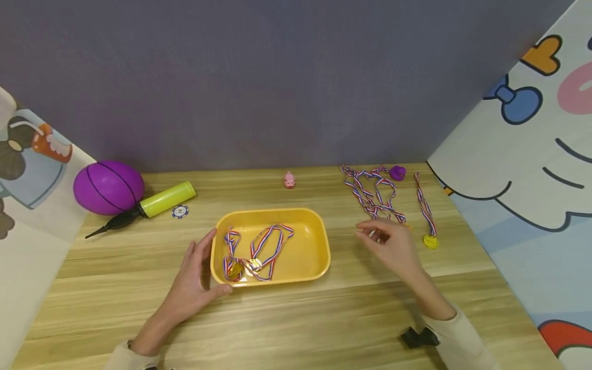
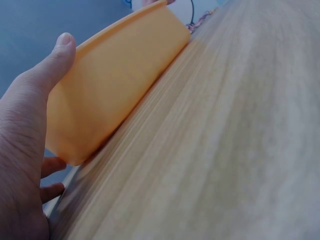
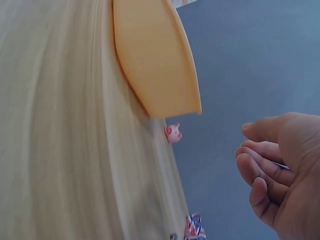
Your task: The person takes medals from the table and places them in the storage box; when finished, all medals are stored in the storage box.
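A yellow plastic tray (image 1: pixel 296 210) stands on the table with two gold medals (image 1: pixel 253 267) on striped ribbons in its left half. At its near left corner my left hand (image 1: pixel 191 288) holds it, the thumb along the front wall and the fingers round the left end. The left wrist view shows that thumb (image 2: pixel 61 55) against the tray's outer wall. My right hand (image 1: pixel 390 249) is above the table, right of the tray, fingers loosely bent and holding nothing. Beyond it lies a tangle of striped medal ribbons (image 1: pixel 363 192), its near end partly hidden by the hand.
A single gold medal (image 1: pixel 430 241) on its ribbon lies at the right. A purple duck (image 1: pixel 397 172) and a pink pig (image 1: pixel 289 180) are near the back wall. At left are a purple ball (image 1: pixel 108 187), a yellow-green hand pump (image 1: pixel 168 199) and a poker chip (image 1: pixel 180 211).
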`<act>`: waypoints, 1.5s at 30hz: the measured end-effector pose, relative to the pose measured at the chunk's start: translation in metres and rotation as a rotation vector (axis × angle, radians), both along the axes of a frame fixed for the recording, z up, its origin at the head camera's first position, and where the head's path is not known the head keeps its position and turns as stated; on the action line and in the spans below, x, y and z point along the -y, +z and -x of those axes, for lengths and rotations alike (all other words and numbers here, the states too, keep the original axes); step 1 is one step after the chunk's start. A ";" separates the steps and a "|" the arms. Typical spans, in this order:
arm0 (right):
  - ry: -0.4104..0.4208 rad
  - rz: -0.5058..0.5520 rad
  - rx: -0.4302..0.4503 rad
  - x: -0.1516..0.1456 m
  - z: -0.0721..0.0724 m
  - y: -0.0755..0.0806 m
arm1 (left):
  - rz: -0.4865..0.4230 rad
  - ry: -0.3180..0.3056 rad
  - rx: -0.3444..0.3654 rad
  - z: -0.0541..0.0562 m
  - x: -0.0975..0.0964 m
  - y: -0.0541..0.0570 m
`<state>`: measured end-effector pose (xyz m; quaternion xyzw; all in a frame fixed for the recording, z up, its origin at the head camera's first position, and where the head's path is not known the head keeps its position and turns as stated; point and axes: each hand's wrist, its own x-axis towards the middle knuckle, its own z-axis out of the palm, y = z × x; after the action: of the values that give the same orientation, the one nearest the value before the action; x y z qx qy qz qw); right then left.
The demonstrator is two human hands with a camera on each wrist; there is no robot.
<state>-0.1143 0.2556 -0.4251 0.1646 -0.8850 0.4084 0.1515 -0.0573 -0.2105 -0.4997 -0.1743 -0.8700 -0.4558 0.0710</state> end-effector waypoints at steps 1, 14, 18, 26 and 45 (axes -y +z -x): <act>-0.007 -0.002 0.005 -0.003 -0.001 -0.001 | 0.002 0.001 0.001 0.000 0.000 0.000; -0.135 -0.041 0.000 -0.034 -0.008 -0.020 | 0.017 0.002 -0.005 0.002 -0.001 -0.002; -0.157 -0.043 0.005 -0.037 -0.008 -0.023 | 0.018 0.002 -0.006 0.002 -0.001 -0.002; -0.233 -0.075 -0.010 -0.047 -0.003 -0.037 | 0.018 0.004 0.006 0.001 -0.001 -0.002; -0.291 -0.243 0.064 -0.053 0.011 -0.052 | 0.011 0.005 0.005 0.001 0.000 -0.001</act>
<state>-0.1251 0.3085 -0.4776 0.0387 -0.9466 0.2772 0.1599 -0.0581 -0.2102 -0.5005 -0.1714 -0.8732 -0.4511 0.0687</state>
